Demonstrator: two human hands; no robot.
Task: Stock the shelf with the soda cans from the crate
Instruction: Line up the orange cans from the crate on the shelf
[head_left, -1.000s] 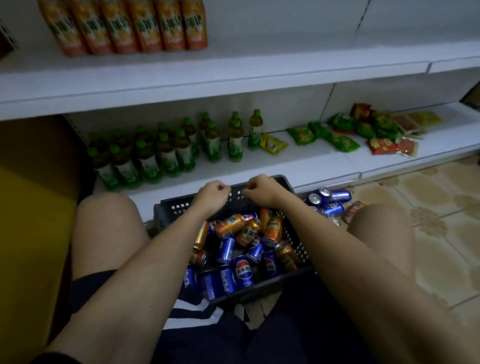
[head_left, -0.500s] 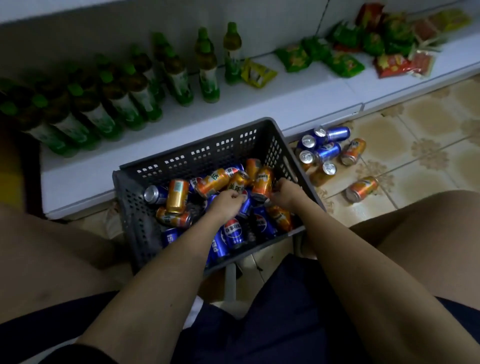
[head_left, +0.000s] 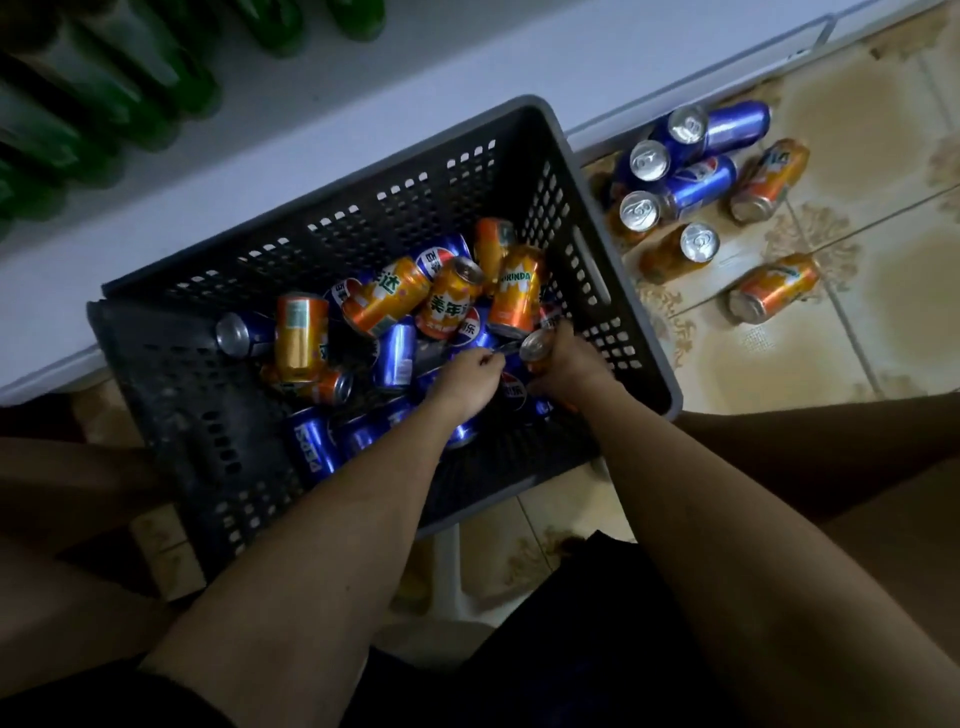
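Down inside the crate (head_left: 613, 291), both hands reach among the heaped cans (head_left: 395, 312). Right hand (head_left: 569, 364) has its fingers curled round an orange can (head_left: 537, 348) near the crate's right wall, silver end showing. Left hand (head_left: 467, 382) lies just beside it with fingers bent over the blue cans; whether it grips one I cannot tell. Beyond the crate's right wall, loose cans (head_left: 696, 192) lie on the floor (head_left: 857, 338). Behind the crate runs the shelf (head_left: 363, 104), bearing green bottles (head_left: 130, 78).
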